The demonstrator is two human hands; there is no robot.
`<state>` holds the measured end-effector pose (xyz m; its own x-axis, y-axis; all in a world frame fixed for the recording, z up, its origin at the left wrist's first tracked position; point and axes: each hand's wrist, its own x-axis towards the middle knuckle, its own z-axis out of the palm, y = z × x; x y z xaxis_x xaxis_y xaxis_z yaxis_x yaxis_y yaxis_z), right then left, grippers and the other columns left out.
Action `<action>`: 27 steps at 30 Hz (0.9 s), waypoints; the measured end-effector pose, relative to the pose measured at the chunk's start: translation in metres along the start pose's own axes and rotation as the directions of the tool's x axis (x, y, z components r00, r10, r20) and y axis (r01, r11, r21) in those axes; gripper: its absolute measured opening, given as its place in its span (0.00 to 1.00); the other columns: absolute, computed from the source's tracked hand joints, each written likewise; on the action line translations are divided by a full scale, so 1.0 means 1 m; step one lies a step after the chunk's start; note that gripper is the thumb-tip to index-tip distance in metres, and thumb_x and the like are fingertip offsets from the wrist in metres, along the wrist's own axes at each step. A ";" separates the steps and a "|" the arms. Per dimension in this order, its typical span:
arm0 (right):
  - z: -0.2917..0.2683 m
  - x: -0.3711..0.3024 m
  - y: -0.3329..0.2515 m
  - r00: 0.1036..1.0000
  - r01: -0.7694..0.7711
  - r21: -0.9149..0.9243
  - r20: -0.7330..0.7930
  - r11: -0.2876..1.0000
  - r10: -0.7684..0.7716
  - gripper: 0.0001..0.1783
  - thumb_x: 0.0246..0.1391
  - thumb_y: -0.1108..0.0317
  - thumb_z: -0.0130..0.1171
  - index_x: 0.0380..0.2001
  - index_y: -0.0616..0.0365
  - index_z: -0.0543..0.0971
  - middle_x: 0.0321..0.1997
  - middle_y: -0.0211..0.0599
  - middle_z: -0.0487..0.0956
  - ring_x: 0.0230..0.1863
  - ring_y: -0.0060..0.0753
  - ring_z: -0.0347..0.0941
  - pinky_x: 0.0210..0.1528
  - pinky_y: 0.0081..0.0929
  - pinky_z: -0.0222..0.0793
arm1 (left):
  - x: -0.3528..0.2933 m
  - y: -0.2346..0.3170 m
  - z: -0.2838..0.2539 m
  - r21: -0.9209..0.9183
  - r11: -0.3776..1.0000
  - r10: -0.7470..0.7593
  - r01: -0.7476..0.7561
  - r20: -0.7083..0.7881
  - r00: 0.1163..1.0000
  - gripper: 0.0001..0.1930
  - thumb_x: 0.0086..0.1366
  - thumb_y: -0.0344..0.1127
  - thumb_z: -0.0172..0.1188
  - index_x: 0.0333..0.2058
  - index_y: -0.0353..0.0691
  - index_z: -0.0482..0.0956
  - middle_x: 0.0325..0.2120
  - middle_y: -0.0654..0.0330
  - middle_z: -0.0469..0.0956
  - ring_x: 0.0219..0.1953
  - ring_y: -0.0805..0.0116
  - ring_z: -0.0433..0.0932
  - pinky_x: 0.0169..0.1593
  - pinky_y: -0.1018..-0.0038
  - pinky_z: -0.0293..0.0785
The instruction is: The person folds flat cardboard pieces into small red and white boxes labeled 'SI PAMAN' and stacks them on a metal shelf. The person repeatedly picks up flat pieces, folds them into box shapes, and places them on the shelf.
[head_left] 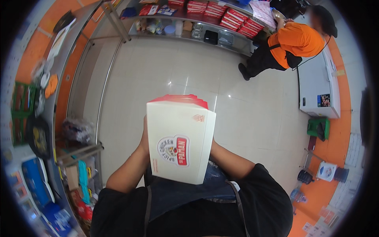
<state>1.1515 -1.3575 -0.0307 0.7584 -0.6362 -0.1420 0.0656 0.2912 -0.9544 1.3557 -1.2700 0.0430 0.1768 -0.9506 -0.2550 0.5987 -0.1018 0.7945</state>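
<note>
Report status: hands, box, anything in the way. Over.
Both hands behind the white carton, mostly hidden; left hand edge shows, grip unclear. Carton upright at chest. Person in orange far off, apart.

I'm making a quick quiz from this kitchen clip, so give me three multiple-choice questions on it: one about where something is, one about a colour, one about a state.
1. Where is the stack of red boxes?
A. on the floor tiles
B. on the steel counter at the far wall
C. on the white chest freezer

2. What colour is the co-worker's shirt?
A. orange
B. green
C. white

3. How is the white carton box held?
A. resting on the floor
B. by one hand only
C. up between both hands

Answers: 1 B, the red boxes lie in rows on the steel counter at the top. 2 A, the shirt is plainly orange. 3 C, the left hand and right hand sit behind the box's two sides, mostly hidden, above the tiled floor.
</note>
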 end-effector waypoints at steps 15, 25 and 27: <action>-0.210 0.328 0.048 0.835 0.306 0.491 -0.550 0.816 0.018 0.45 0.72 0.34 0.34 0.78 0.54 0.45 0.77 0.42 0.56 0.77 0.37 0.52 0.77 0.38 0.48 | 0.503 0.041 0.029 0.075 0.775 -0.628 0.627 0.197 0.753 0.21 0.75 0.43 0.52 0.57 0.34 0.75 0.48 0.58 0.80 0.48 0.68 0.82 0.48 0.70 0.82; -0.374 0.547 0.101 0.610 0.337 0.126 -0.784 0.933 -0.114 0.44 0.75 0.41 0.37 0.78 0.57 0.40 0.82 0.48 0.43 0.82 0.43 0.35 0.80 0.38 0.32 | 0.830 -0.016 -0.040 0.150 0.778 -0.618 0.610 0.013 0.786 0.22 0.75 0.45 0.51 0.59 0.35 0.74 0.51 0.57 0.79 0.51 0.65 0.80 0.51 0.67 0.80; -0.398 0.587 0.109 0.585 0.357 0.179 -0.808 0.917 -0.070 0.44 0.74 0.41 0.38 0.78 0.57 0.40 0.81 0.48 0.44 0.82 0.45 0.35 0.80 0.40 0.32 | 0.880 -0.024 -0.050 0.148 0.788 -0.604 0.597 0.001 0.797 0.23 0.75 0.46 0.51 0.59 0.35 0.74 0.52 0.57 0.79 0.51 0.65 0.80 0.52 0.66 0.79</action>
<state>1.3454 -1.9835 -0.3229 -0.0854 -0.9698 -0.2286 0.4465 0.1679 -0.8789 1.5358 -2.0892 -0.2274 -0.2216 -0.6966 -0.6824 0.4620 -0.6913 0.5556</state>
